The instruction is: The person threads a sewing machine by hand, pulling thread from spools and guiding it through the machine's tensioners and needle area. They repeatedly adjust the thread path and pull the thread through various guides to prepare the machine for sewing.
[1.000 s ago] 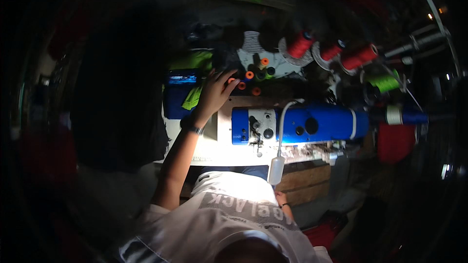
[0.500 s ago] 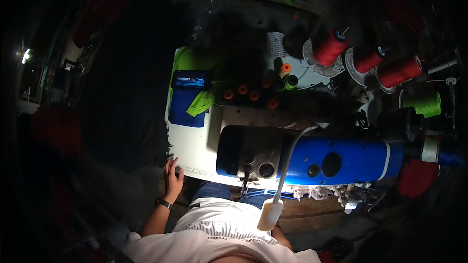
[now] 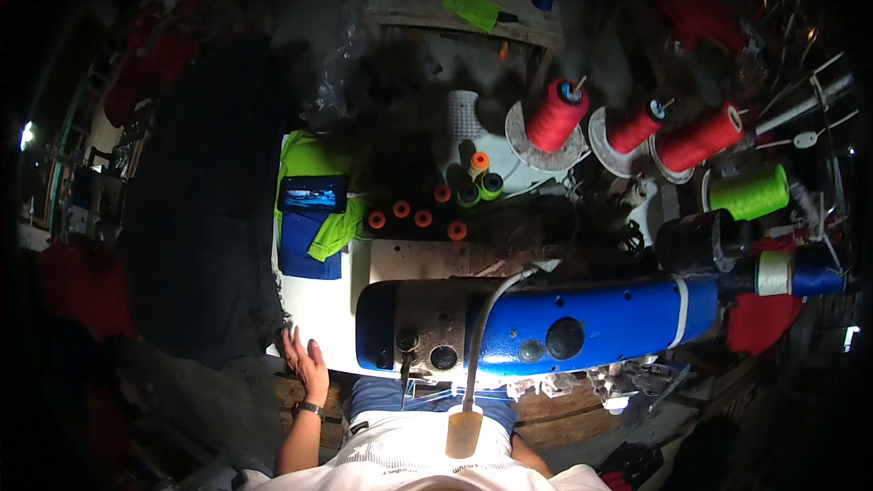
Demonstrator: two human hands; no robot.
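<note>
While the left hand (image 3: pixel 305 362) hovers open at the front left corner of the white bench (image 3: pixel 314 305), fingers spread and its grip released on nothing, a dark wristwatch (image 3: pixel 312 408) bands the wrist. Just beside it stands the glossy blue, rounded sewing machine (image 3: pixel 546 323). Small orange bobbins (image 3: pixel 411 215) sit behind it, with conical red thread spools (image 3: pixel 555 115) further back. Whether the right hand is there cannot be told.

Head camera, looking straight down
One close fisheye view over the blue sewing machine (image 3: pixel 546 327) and table (image 3: pixel 318 305), edges bending.
</note>
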